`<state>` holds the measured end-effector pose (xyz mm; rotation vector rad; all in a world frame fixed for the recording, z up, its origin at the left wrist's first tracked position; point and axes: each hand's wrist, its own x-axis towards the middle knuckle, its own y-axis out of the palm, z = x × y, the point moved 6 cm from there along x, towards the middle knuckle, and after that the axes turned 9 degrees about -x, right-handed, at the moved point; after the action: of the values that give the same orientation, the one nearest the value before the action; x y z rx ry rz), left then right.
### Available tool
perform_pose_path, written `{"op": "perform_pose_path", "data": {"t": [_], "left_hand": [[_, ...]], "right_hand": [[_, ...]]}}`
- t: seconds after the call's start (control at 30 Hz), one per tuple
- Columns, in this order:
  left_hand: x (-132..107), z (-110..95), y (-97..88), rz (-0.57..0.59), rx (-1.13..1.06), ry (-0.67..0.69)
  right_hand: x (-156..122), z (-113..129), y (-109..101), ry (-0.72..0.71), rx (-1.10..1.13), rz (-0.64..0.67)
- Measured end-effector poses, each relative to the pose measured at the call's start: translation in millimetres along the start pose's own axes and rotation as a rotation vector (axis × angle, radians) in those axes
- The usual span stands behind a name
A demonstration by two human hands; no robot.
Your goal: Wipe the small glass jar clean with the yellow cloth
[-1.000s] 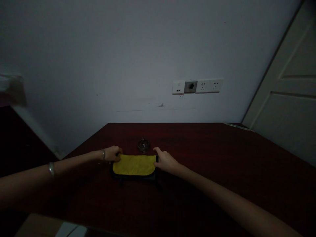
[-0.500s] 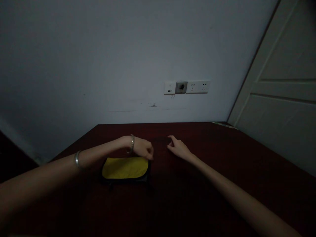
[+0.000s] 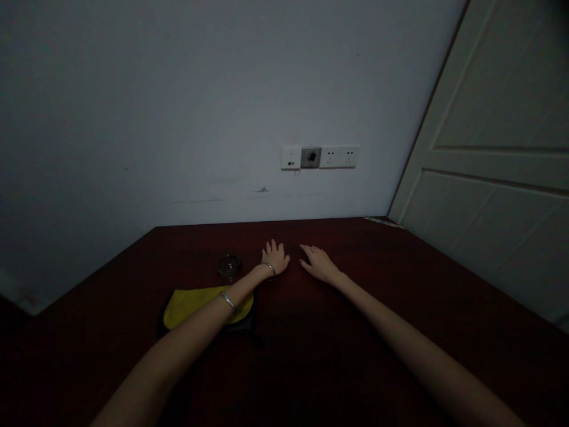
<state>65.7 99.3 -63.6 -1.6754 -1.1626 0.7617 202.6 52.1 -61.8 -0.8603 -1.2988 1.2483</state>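
Note:
My left hand (image 3: 275,258) lies palm down over the dark red table (image 3: 355,332), its fingers spread and nothing in them. Its forearm crosses over a yellow and black pouch (image 3: 191,302), hiding part of it. Behind the pouch, left of my left hand, sits a small round glass-like object (image 3: 229,267), too dim to name surely. A short gap to the right, my right hand (image 3: 319,263) rests with fingers stretched toward the left hand, holding nothing.
A pale wall (image 3: 200,118) rises behind the table, with a row of sockets (image 3: 319,158) on it. On the right stands a white panelled door (image 3: 489,154). A thin strip (image 3: 383,222) lies at the table's far right corner.
My left hand has moved right from above the pouch and uncurled its fingers. The round glass-like object now shows behind the pouch. My right hand's fingers have straightened. The view has shifted right.

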Motion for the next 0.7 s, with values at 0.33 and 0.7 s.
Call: {"op": "perform_pose_path", "data": {"t": [0.33,0.7], "left_hand": [[-9,13,18.1,0.007,0.031,0.022],[-11,10,14.6,-0.020,0.091,0.023]], "right_hand": [[1,13,15,-0.031,-0.014,0.015],[2,10,18,-0.017,-0.027,0.009]]}}
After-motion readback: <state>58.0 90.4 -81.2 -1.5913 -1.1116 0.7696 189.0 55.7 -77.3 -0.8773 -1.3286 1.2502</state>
